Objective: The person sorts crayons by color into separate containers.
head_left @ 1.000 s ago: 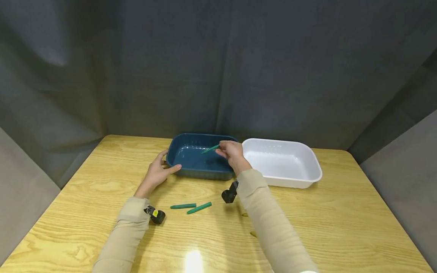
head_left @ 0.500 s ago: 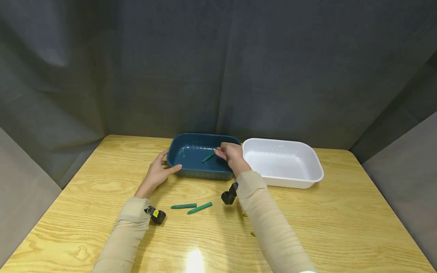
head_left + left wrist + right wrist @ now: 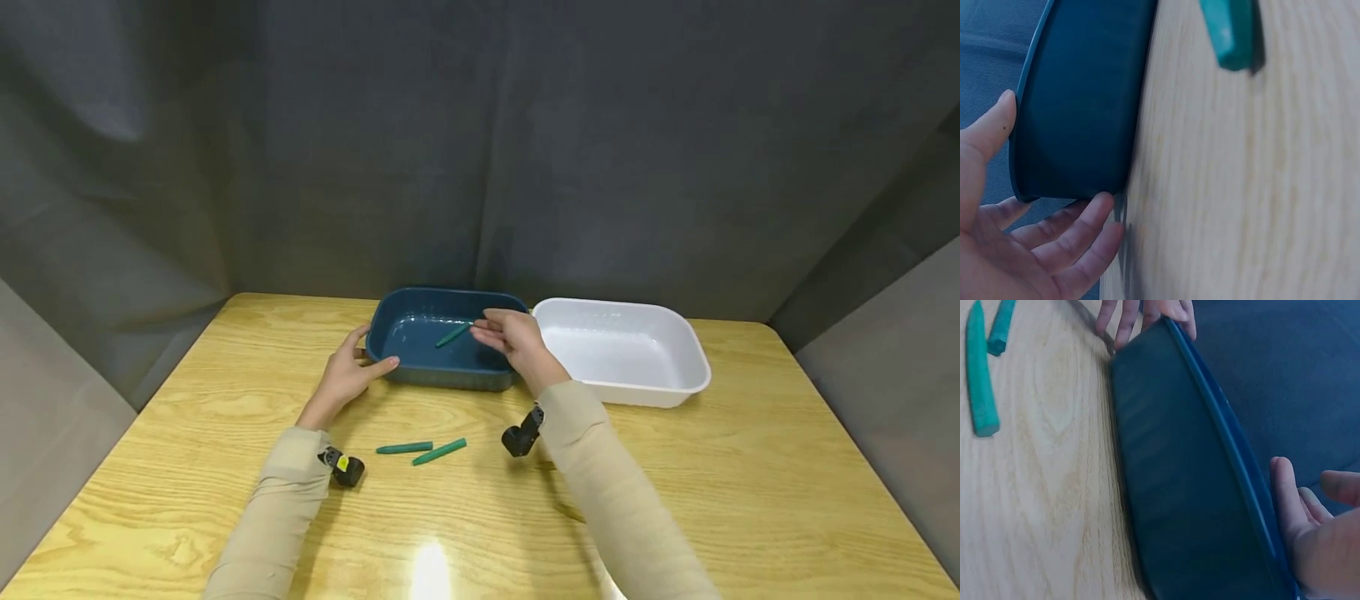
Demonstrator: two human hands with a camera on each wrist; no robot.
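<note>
Crayon [image 3: 453,335]: green, lying loose and slanted on the floor of the blue tray [image 3: 408,371], just off the fingertips of the right hand [image 3: 513,342]. Right hand over the tray's right end, fingers straight and relaxed, holding nothing. Left hand [image 3: 347,375] curled about the tray's left corner, thumb at the rim, fingers along the outer wall down to the table [image 3: 225,433], as confirmed from the left wrist. Two more crayons [image 3: 405,448] [image 3: 439,452] lying on the table near the tray's front, tips close together. White tray [image 3: 678,392] alongside the blue one, to its right.

Risks, as judged: smooth plastic on varnished wood, so likely to slide if the steadying hand lifts; round crayons apt to roll across the slick tray floor or along the table; waxy sticks liable to snap under a hard pinch.

Materials: both trays glossy, rigid plastic, rectangular with rounded corners and flared rims. Crayons matt, slim, tapered at one end. Table pale wood with bold grain and a bright glare spot.
</note>
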